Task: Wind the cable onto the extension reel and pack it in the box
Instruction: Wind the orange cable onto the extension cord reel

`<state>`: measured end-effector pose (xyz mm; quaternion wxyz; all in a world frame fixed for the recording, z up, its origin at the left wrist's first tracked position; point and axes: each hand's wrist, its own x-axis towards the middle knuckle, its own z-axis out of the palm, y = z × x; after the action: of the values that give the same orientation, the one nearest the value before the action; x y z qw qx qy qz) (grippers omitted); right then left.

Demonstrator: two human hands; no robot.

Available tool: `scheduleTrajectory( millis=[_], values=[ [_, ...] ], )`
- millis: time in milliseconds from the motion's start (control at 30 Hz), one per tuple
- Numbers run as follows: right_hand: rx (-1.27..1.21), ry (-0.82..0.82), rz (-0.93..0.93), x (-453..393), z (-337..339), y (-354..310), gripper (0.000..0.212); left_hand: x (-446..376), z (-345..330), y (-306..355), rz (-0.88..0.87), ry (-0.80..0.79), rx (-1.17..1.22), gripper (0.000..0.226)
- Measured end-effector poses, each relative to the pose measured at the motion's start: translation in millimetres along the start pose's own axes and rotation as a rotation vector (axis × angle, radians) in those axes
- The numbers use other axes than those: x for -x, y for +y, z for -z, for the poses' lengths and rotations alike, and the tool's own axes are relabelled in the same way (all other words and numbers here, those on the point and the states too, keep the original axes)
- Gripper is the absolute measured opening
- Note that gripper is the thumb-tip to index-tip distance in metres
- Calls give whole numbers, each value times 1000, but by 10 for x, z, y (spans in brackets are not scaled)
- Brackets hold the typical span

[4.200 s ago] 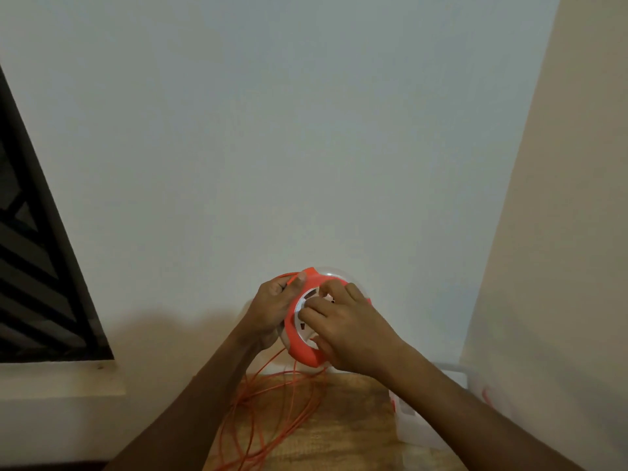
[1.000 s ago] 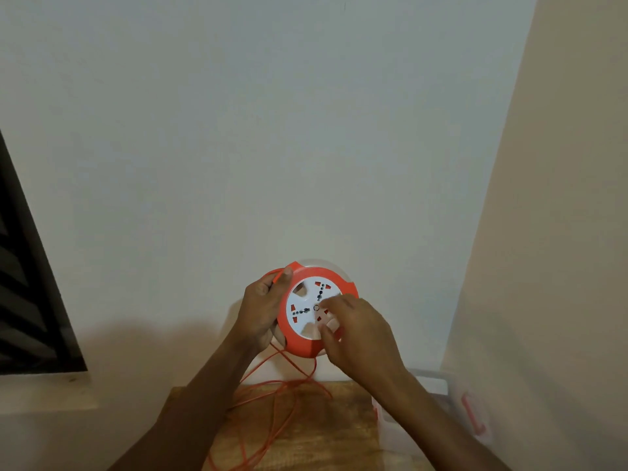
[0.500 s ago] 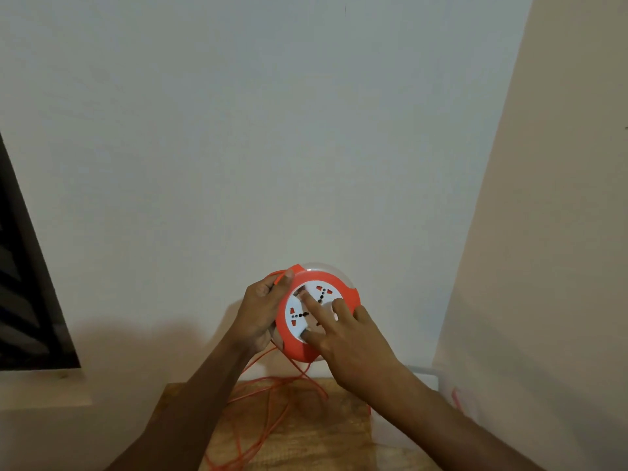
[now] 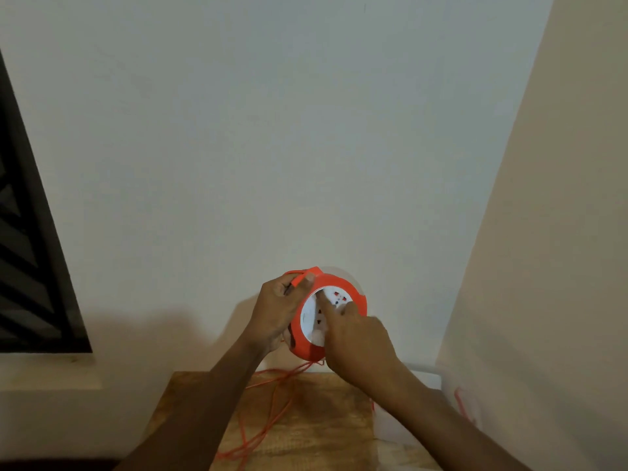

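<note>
I have one extension reel [image 4: 331, 312] in front of me, round with an orange rim and a white socket face, lifted clear above the tabletop [image 4: 326, 426] and tilted so the face looks up at me. My left hand [image 4: 277, 309] is wrapped around its left edge, fingers curled shut on the rim, with the thumb near a short orange tab at the top. My right hand [image 4: 356, 338] lies over the lower right of the face, loosely curled, with one finger stretched out and pressed onto the white disc; it covers part of the sockets, so I cannot count them all.

One orange cable [image 4: 272, 409] hangs from the bottom of the reel and lies in loose loops across the wooden tabletop, running off the bottom edge of the view between my forearms.

To the right of the tabletop, partly behind my right arm, sits one pale translucent box [image 4: 424, 379] with an orange marking on its side; its inside is hidden from me. A plain wall fills the space behind, and a dark window frame [image 4: 30, 266] stands well off to the left.
</note>
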<state>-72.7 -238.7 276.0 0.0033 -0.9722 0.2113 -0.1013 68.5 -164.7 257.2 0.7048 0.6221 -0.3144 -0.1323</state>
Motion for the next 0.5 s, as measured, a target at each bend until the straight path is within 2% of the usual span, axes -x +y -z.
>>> scheduleTrajectory(
  millis=[100,167,267,367,433,500],
  values=[
    [-513,-100,-126,-32,60,56,73,14,-6,1,30,7,48,26],
    [-577,-117,-124,-18,79,71,76,15,5,-18,61,10,75,18],
    [-311,7,-51,49,50,94,72,4,35,-30,104,16,120,17],
    [-36,207,159,90,42,108,53,-15,44,-28,101,-13,129,18],
    [82,211,290,94,21,86,49,-21,32,-27,90,-31,126,26],
    [155,183,291,93,-17,79,49,-30,23,-27,83,-34,122,35]
  ],
)
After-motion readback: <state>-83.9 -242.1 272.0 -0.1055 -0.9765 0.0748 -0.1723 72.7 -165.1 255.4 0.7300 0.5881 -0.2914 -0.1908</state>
